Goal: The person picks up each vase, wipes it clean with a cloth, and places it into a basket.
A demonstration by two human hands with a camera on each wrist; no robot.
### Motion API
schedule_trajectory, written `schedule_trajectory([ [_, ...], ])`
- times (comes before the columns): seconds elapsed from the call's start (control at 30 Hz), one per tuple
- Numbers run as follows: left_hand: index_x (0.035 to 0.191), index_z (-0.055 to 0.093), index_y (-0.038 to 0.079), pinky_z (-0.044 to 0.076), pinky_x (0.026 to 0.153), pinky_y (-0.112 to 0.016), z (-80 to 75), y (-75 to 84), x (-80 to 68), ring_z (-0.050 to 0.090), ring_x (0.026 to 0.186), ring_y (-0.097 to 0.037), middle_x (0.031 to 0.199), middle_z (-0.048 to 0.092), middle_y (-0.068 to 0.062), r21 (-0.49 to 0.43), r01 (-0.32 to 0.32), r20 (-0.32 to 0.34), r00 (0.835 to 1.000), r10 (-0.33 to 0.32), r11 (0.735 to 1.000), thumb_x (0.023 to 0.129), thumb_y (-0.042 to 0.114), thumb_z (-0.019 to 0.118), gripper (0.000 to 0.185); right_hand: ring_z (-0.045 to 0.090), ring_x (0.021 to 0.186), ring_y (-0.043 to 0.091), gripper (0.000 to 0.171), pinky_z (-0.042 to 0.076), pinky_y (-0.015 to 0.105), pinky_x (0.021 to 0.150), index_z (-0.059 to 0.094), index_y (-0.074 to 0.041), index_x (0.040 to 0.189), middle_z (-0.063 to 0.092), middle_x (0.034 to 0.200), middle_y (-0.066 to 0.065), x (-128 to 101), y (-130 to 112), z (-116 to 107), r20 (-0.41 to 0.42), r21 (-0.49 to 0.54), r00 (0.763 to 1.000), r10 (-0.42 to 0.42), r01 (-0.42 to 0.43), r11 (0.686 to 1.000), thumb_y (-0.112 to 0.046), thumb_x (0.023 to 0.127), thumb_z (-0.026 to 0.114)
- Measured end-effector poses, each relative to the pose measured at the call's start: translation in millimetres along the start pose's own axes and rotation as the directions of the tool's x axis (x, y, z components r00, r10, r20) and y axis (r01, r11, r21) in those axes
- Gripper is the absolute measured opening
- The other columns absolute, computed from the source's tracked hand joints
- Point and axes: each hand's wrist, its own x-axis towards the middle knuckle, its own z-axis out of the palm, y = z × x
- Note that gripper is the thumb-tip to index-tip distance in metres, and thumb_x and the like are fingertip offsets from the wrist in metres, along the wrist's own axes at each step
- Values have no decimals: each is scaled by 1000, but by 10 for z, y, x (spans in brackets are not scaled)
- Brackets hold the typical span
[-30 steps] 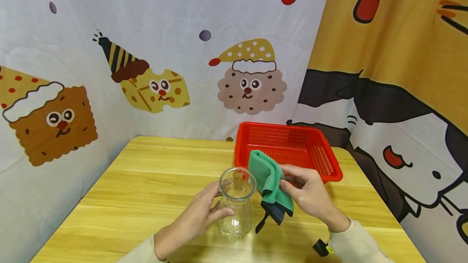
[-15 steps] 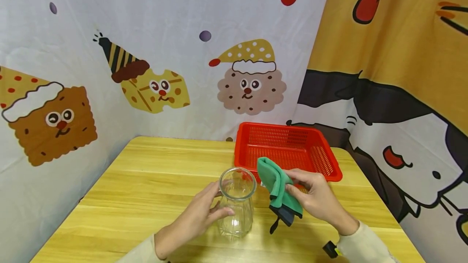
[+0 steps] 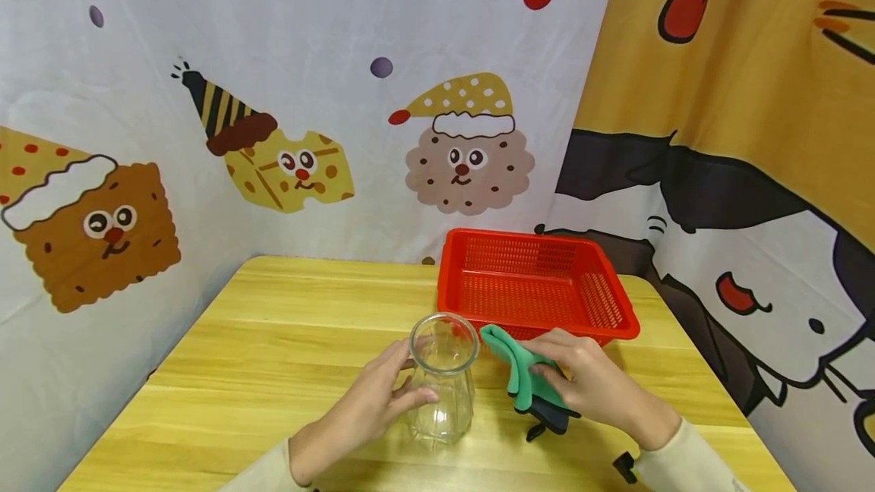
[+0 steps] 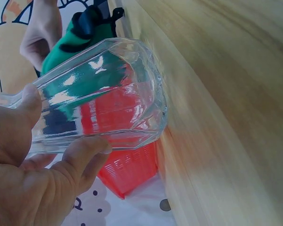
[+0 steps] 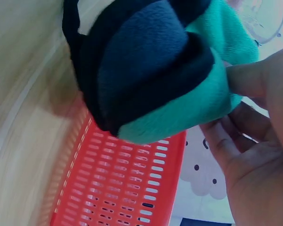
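A clear glass jar with a wide round mouth stands upright on the wooden table. My left hand holds its side, fingers and thumb curved around it; the left wrist view shows the thumb and fingers on the faceted glass. To the right of the jar, my right hand pinches a folded green cloth with a dark navy underside, black edging and a hanging loop. In the right wrist view, thumb and fingers grip the cloth's green side. The cloth hangs low, just above or touching the table; I cannot tell which.
A red perforated plastic basket sits behind the cloth at the table's back right. Bare wooden table extends to the left of the jar. A cartoon-printed curtain stands behind and beside the table.
My right hand has moved the cloth right, away from the jar, and lowered it toward the table. My left hand and the jar have stayed in place.
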Motion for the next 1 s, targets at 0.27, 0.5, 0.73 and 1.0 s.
schedule_trajectory([
  [0.27, 173, 50, 12, 74, 103, -41, 5, 6, 4, 76, 136, -50, 159, 68, -25, 6, -4, -3, 1000, 4, 1000, 107, 34, 83, 77, 79, 111, 20, 56, 74, 29, 86, 80, -9, 146, 84, 127, 3, -28, -48, -17, 170, -192, 982, 76, -43, 980, 10, 94, 89],
  [0.5, 173, 50, 9, 74, 103, -42, 16, -12, -7, 76, 136, -50, 159, 68, -25, 10, 2, -8, 1000, -2, 1000, 107, 34, 83, 78, 78, 108, 22, 56, 74, 30, 83, 81, -3, 143, 85, 122, 8, -41, -27, 157, 186, -347, 982, 37, 30, 937, 11, 91, 91],
  [0.73, 172, 50, 7, 74, 103, -41, 7, 4, -5, 76, 136, -50, 158, 68, -25, 14, 9, -2, 1000, -9, 1000, 108, 35, 83, 78, 79, 107, 25, 52, 73, 30, 81, 80, -2, 145, 85, 122, 11, -20, -1, 321, 224, -298, 969, 104, -34, 954, 9, 95, 89],
  [1.0, 171, 51, 5, 75, 102, -41, 29, -22, 11, 78, 134, -48, 155, 70, -24, 13, -33, -25, 999, 33, 999, 107, 28, 84, 75, 77, 99, 17, 49, 66, 21, 72, 76, -1, 150, 83, 128, 17, -19, 13, 413, 253, -188, 947, 200, -155, 970, 2, 102, 86],
])
